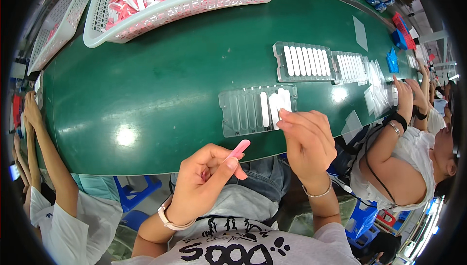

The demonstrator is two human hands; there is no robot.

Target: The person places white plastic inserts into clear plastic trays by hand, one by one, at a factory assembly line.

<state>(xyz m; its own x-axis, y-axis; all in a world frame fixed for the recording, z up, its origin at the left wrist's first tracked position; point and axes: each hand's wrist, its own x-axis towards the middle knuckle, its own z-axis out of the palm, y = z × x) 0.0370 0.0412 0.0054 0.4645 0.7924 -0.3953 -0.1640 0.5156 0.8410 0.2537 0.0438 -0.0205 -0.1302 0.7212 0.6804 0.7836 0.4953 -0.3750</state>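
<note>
My left hand [206, 177] is closed, pinching a pink flat stick [239, 149] with a rounded end, shaped like a small nail file. My right hand [309, 141] bends over the right end of a clear plastic slotted tray [233, 114]. Its thumb and fingertips close on a white flat stick [275, 111] of the same shape; the fingers partly hide the grip. More white sticks lie at a slant beside it, and one white stick [264, 109] sits straight in a slot. The tray's left slots hold no sticks.
Two clear trays, a nearer one [280, 63] and a farther one [336, 68], hold rows of white sticks. A white basket [194, 9] heaped with pink and white sticks stands at the back. Clear plastic sheets [377, 90] lie at right. People sit on both sides.
</note>
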